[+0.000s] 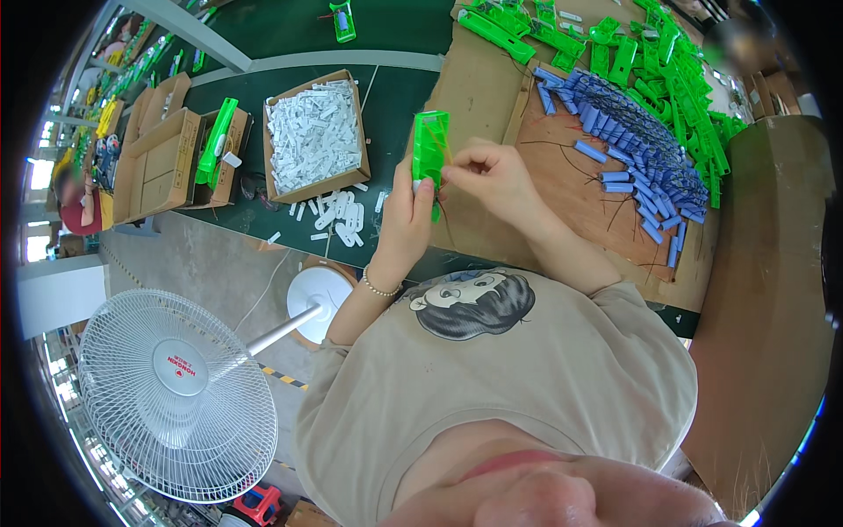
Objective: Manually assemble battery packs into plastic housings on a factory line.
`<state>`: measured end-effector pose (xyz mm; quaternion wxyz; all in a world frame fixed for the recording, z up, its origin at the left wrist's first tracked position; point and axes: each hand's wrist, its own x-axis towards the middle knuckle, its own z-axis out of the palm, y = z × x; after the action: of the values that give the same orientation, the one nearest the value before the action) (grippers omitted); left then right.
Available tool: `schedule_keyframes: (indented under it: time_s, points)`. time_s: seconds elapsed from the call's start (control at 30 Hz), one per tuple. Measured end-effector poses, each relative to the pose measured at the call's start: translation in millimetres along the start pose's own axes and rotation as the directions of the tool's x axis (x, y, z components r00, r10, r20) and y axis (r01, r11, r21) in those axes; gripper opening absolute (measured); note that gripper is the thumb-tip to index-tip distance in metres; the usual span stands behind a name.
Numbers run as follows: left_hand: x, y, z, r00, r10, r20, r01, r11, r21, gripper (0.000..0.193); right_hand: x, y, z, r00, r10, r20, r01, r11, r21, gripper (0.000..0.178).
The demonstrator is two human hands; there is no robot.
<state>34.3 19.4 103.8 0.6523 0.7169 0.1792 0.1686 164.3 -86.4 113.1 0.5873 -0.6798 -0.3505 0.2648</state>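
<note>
My left hand (407, 215) holds a bright green plastic housing (430, 140) upright above the front edge of the table. Its fingers wrap the lower part, and the thumb presses on a small pale piece there. Thin red and dark wires run along the housing's right side and hang below it. My right hand (496, 180) is closed in a pinch at that side, on what looks like one of the wires; the fingertips cover the exact grip. Blue cylindrical cells (645, 162) with dark leads lie in a heap to the right.
Green housings (680, 97) pile up at the far right. To the left stand a carton (363, 145) of small white parts, loose white pieces (342, 215) and an open cardboard box (158, 167). A fan (180, 395) is at lower left. Another person (83, 206) sits at far left.
</note>
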Motion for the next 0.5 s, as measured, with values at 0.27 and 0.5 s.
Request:
schedule_keyframes:
  time_s: [0.27, 0.5]
  points:
    - [7.1, -26.3, 6.4, 0.984, 0.149, -0.101, -0.15, 0.989, -0.001, 0.037, -15.0, 6.4, 23.0, 0.964, -0.256, 0.071, 0.264, 0.897, -0.355, 0.017]
    - [9.4, -41.4, -4.1, 0.996, 0.042, -0.082, -0.056, 0.984, -0.171, 0.036, 13.8, 0.8, -25.5, 0.992, -0.066, 0.111, 0.102, 0.93, -0.353, 0.017]
